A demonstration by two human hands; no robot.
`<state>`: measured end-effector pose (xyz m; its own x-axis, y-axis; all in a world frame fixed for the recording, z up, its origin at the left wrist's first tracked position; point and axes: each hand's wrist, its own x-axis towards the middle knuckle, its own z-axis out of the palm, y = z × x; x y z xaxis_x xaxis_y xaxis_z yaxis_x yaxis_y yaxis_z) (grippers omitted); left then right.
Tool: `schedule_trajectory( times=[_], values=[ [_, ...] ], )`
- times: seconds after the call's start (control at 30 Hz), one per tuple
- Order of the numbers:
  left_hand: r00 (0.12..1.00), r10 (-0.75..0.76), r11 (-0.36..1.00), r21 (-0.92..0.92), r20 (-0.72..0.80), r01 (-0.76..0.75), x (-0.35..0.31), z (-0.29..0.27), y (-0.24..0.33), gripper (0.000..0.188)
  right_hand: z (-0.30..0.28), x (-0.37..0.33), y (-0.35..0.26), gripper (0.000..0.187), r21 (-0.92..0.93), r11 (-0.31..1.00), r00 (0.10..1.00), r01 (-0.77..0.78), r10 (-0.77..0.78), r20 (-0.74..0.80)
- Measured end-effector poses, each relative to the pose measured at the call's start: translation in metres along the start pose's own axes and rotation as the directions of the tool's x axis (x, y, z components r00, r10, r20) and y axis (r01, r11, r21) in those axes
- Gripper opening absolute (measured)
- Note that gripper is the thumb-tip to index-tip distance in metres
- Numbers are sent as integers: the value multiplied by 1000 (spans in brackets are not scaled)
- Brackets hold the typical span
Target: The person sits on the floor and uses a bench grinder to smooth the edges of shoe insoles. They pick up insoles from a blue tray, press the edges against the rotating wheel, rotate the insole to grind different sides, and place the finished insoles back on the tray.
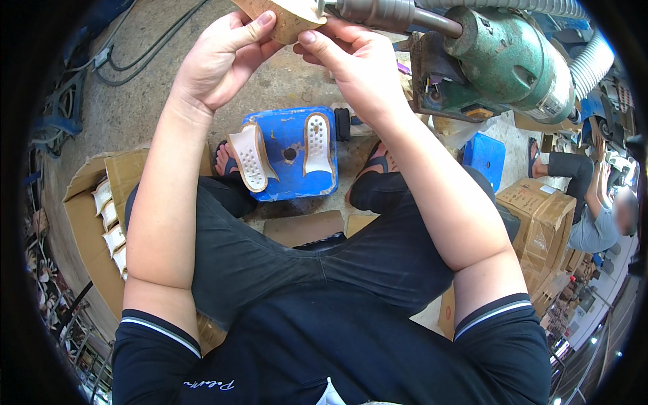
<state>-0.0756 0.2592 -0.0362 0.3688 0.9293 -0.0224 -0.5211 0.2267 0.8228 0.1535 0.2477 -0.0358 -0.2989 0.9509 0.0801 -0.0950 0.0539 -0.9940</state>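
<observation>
At the top edge, both my hands hold a curved, tan, cork-like piece (287, 21) with a pale inner side, against the end of a motor-driven grinding spindle (378, 12). My left hand (223, 61) pinches its left side, thumb on the face. My right hand (361, 71) grips its lower right edge, close beneath the spindle tip; some of those fingers are hidden. Below the hands, a blue plastic stool (290, 183) bears two white, perforated, tan-edged curved pieces, one at the left (250, 158) and one at the right (316, 138).
A green motor (509, 64) with grey hoses (590, 71) stands at the upper right. The open carton (135, 175) at the left holds several white pieces (109, 210). Cables (145, 64) lie on the floor. Another person (597, 209) sits far right, beyond a taped box (533, 209).
</observation>
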Motion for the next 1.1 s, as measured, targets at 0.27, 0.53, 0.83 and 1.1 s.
schedule_trajectory(
  times=[0.27,0.53,0.83,1.1],
  values=[
    [999,40,999,-11,7,-40,2,0,-3,48,3,4,3,37,-1,999,999,37,-37,-18],
    [993,112,992,66,-31,-110,1,4,-6,49,0,3,3,37,1,999,999,40,-40,2],
    [962,222,965,179,-158,-193,-4,11,-14,50,-3,5,4,38,-13,1000,1000,-6,6,22],
    [945,281,947,205,-167,-245,-5,19,-18,45,-2,7,9,38,65,997,1000,-29,30,-9]
  ],
)
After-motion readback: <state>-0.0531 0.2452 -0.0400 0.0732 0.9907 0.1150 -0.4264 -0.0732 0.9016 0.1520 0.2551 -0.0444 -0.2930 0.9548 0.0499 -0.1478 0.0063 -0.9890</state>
